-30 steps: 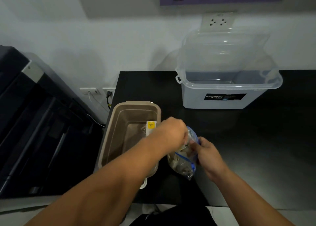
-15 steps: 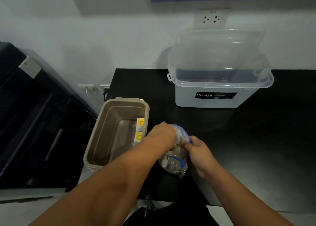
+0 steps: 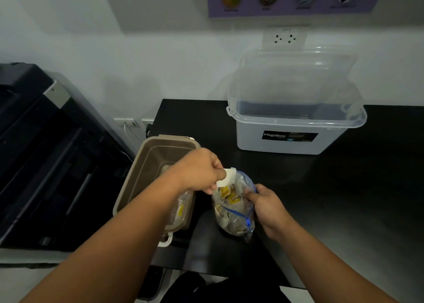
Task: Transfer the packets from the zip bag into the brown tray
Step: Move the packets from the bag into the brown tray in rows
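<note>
A clear zip bag (image 3: 236,213) with a blue slider stands on the black counter, full of several small packets. My right hand (image 3: 267,207) grips its right side and holds the mouth apart. My left hand (image 3: 202,170) pinches a white packet (image 3: 227,176) just above the bag's mouth. The brown tray (image 3: 137,183) sits to the left of the bag, partly under my left forearm. A few packets (image 3: 180,208) with yellow labels lie inside it near its right wall.
A clear plastic storage box (image 3: 296,128) with its lid raised stands at the back of the black counter (image 3: 344,199). A dark machine (image 3: 46,153) fills the left side below the counter's left edge. Wall sockets (image 3: 284,37) sit behind the box.
My left hand went from inside the bag's mouth to just above it, now with a white packet pinched in its fingers. The camera view shifted slightly.
</note>
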A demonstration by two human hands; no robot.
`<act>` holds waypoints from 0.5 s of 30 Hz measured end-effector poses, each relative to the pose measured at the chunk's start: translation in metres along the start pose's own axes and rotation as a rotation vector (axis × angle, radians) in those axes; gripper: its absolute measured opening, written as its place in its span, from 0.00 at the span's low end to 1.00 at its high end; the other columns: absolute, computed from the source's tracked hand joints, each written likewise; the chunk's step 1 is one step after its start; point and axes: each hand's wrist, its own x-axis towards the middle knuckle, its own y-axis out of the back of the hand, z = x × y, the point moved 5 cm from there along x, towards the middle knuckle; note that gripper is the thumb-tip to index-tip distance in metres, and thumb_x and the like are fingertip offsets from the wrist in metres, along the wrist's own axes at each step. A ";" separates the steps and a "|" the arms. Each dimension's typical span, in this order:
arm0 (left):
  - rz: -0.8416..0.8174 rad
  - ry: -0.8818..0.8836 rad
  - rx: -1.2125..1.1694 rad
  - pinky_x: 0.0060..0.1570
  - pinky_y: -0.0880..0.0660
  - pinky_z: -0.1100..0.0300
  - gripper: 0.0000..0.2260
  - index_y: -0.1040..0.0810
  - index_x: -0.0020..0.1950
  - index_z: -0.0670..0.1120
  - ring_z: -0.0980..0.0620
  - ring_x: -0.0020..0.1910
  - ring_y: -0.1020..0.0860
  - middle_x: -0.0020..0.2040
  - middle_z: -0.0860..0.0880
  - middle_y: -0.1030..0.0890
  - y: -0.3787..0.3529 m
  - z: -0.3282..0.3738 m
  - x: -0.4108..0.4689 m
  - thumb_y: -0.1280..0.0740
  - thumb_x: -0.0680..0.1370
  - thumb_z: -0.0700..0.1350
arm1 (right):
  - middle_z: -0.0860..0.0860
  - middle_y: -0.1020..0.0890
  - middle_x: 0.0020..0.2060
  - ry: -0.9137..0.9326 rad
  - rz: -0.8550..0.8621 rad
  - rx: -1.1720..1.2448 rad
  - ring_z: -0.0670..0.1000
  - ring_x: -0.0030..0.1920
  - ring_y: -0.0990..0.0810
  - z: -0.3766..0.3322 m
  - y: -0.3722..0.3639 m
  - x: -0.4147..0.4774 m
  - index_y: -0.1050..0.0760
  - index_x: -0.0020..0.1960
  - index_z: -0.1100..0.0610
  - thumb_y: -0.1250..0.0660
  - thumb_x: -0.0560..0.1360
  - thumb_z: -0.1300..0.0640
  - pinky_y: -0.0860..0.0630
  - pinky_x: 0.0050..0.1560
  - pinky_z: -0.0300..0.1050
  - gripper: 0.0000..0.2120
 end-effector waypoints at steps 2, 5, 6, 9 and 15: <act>0.056 -0.032 -0.046 0.39 0.17 0.58 0.02 0.19 0.49 0.45 0.50 0.32 0.16 0.35 0.45 0.15 0.019 -0.007 -0.009 0.31 0.78 0.40 | 0.56 0.12 0.50 -0.004 -0.002 0.011 0.56 0.50 0.12 -0.003 -0.002 0.001 0.21 0.59 0.57 0.36 0.84 0.59 0.16 0.57 0.61 0.07; 0.142 -0.055 -0.071 0.41 0.16 0.54 0.01 0.19 0.47 0.44 0.47 0.34 0.15 0.34 0.45 0.15 0.046 -0.022 -0.024 0.30 0.78 0.40 | 0.57 0.12 0.49 0.000 0.018 0.016 0.57 0.49 0.12 -0.007 -0.006 0.002 0.21 0.58 0.58 0.37 0.84 0.60 0.15 0.53 0.58 0.07; 0.164 -0.050 -0.079 0.41 0.16 0.54 0.01 0.19 0.47 0.44 0.48 0.35 0.15 0.35 0.45 0.15 0.054 -0.029 -0.027 0.30 0.78 0.40 | 0.58 0.12 0.49 0.001 0.028 0.018 0.57 0.49 0.12 -0.007 -0.007 0.003 0.21 0.58 0.58 0.36 0.84 0.60 0.15 0.52 0.58 0.07; 0.181 -0.022 -0.049 0.40 0.16 0.55 0.02 0.19 0.45 0.45 0.51 0.32 0.16 0.33 0.46 0.16 0.069 -0.052 -0.033 0.28 0.77 0.40 | 0.59 0.13 0.50 -0.001 0.058 0.026 0.59 0.50 0.12 -0.007 -0.011 0.003 0.22 0.58 0.58 0.36 0.83 0.61 0.16 0.55 0.62 0.06; 0.069 0.026 0.100 0.40 0.16 0.45 0.04 0.17 0.39 0.47 0.44 0.35 0.15 0.34 0.46 0.15 0.057 -0.100 -0.021 0.25 0.73 0.41 | 0.60 0.12 0.50 -0.004 0.118 0.080 0.60 0.51 0.12 -0.001 -0.017 0.005 0.21 0.58 0.58 0.35 0.82 0.62 0.17 0.57 0.64 0.07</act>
